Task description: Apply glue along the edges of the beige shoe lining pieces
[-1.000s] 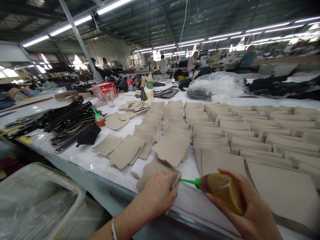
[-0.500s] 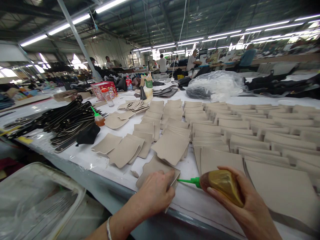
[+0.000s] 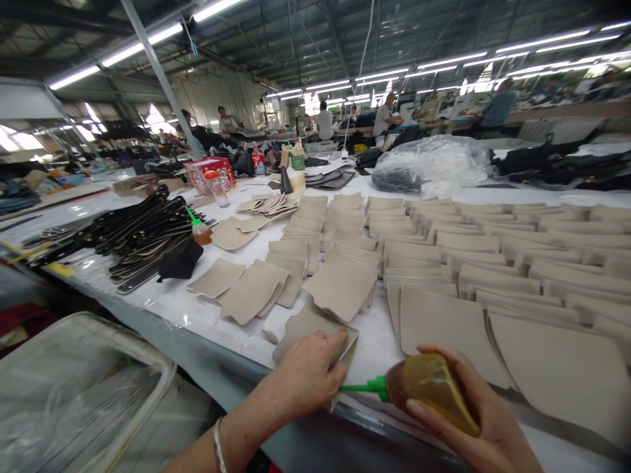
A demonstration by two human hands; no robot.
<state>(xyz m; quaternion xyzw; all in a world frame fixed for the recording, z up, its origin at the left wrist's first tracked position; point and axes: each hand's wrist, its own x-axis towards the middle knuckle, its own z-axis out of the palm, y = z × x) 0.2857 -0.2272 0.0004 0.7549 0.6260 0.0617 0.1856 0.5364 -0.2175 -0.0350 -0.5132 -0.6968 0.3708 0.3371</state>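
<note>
My right hand is wrapped round a squeeze bottle of amber liquid, lying nearly level with its green nozzle pointing left. The nozzle's tip is close to the edge of a beige panel at the table's front edge. On that panel my left hand presses with its fingers closed, and one side of the panel is lifted or folded over. What lies under the left fingers is partly hidden. Just behind is a fanned stack of similar beige panels.
Rows of overlapping beige panels cover the table's right side. Black straps and a second green-tipped bottle lie at left. A plastic-wrapped bundle sits at the back. A white bin stands below the front edge. People work in the background.
The bottle in my right hand has moved down and slightly left, its nozzle now lower along the panel's edge. My left hand stays on the panel. The view has shifted slightly.
</note>
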